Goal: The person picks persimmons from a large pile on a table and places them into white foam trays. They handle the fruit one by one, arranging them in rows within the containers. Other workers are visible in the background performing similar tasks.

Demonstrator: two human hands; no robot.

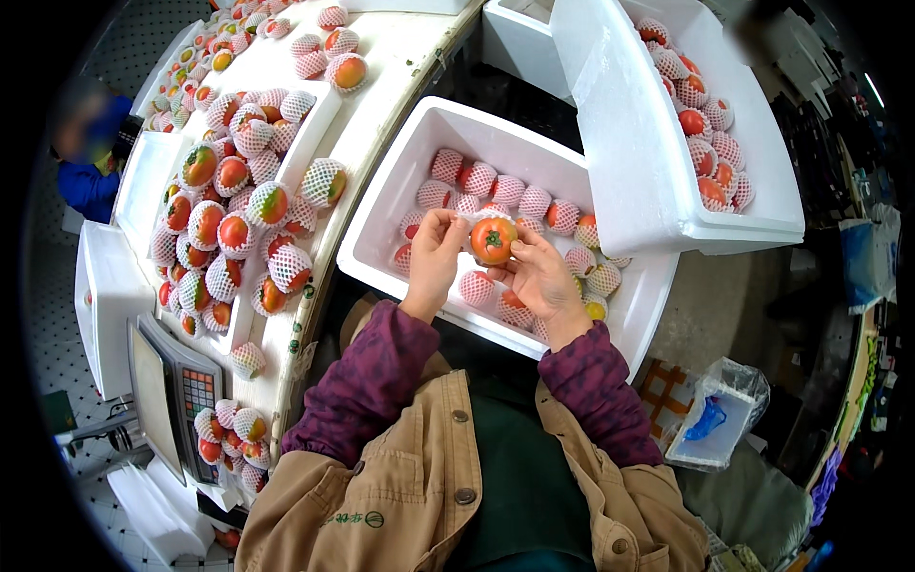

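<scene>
Over a white foam box (381, 195), my right hand (545, 278) grips an orange-red tomato (493, 240), its green stem end facing up. Thumb and fingers close on its right side. My left hand (437, 257) is pinched at the tomato's upper left, on what looks like the edge of a white foam net (471, 216). Much of that net is hidden by the fingers and the tomato. Below, in the box, lie several tomatoes in pink and white foam nets (509, 190), some partly covered by my hands.
A second foam box (624, 143) of netted tomatoes stands tilted at the upper right. To the left, a white table (381, 71) bears a heap of netted tomatoes (234, 232) and a scale (195, 386). A person in blue (88, 186) is at the far left.
</scene>
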